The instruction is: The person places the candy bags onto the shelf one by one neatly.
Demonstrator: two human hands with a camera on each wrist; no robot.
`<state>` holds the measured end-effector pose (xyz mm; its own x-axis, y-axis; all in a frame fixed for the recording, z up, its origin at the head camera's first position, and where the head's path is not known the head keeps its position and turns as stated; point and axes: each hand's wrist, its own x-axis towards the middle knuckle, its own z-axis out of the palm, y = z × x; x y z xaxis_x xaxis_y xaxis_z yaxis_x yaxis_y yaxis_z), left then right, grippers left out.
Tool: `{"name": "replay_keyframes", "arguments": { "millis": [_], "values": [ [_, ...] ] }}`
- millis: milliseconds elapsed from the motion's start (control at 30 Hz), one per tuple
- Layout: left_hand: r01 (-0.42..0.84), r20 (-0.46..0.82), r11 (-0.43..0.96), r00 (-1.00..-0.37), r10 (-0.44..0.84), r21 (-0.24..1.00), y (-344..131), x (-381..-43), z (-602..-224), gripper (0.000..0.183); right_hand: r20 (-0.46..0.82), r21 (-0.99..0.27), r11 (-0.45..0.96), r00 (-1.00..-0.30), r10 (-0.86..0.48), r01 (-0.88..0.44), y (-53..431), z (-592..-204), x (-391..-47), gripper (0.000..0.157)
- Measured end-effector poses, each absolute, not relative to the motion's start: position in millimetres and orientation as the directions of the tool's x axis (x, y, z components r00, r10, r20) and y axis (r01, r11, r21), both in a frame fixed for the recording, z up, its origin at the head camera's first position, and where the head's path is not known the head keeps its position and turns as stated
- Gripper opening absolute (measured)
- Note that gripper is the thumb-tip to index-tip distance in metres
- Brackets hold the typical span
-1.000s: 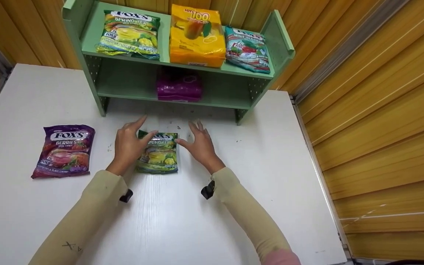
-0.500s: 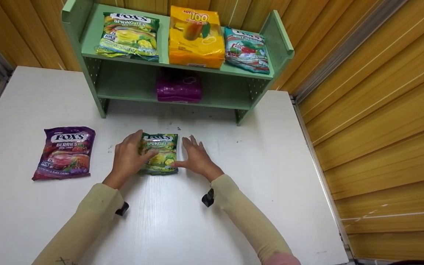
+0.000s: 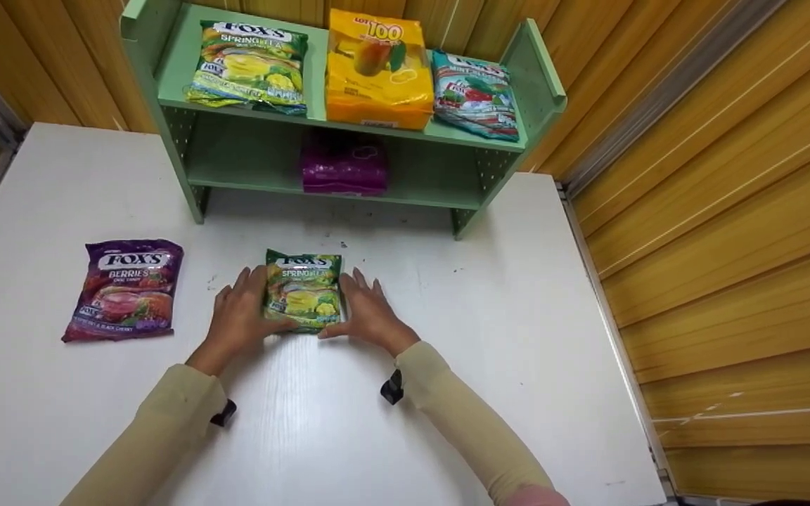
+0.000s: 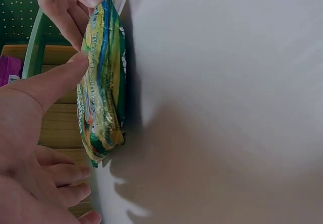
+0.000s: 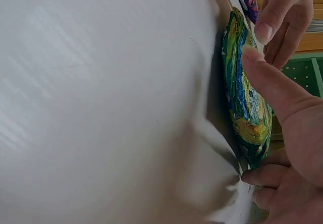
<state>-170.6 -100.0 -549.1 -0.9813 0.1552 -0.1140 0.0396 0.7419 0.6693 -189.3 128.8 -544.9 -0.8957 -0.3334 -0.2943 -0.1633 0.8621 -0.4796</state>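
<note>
A green and yellow Fox's Spring Tea candy bag lies face up on the white table, between my hands. My left hand is at its left side, with the thumb along the bottom edge. On the right side, my right hand mirrors this, fingers extended along the bag and thumb at the lower corner. The left wrist view shows the left thumb touching the near edge of the bag. From the right wrist, the right thumb rests against the same bag, and the fingertips meet its side.
A purple Fox's Berries bag lies on the table at left. Behind stands a green shelf. Its top holds another Spring Tea bag, a yellow mango bag and a mint bag; a purple pack sits below.
Both hands have come down from above the bag's upper part to its sides. The thumbs have slid toward its bottom edge, uncovering the front. The bag has hardly moved.
</note>
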Motion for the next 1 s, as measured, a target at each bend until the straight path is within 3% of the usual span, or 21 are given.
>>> {"name": "replay_keyframes", "arguments": {
  "millis": [400, 700, 1000],
  "values": [
    [0.042, -0.188, 0.779, -0.961, 0.203, 0.626, -104.5, -163.4, -557.6, 0.118, -0.296, -0.435, 0.883, -0.898, -0.324, -0.176, 128.9, -549.4, -189.0, 0.12],
    [0.044, -0.195, 0.784, -0.959, 0.207, 0.619, -110.1, -164.3, -565.5, 0.115, -0.309, -0.382, 0.908, -0.901, -0.304, -0.175, 127.1, -556.2, -187.8, 0.12],
    [0.1, -0.106, 0.784, -0.973, 0.207, 0.613, -110.1, -165.6, -572.3, 0.103, -0.258, -0.397, 0.894, -0.91, -0.326, -0.207, 125.7, -560.5, -186.9, 0.111]
  ]
}}
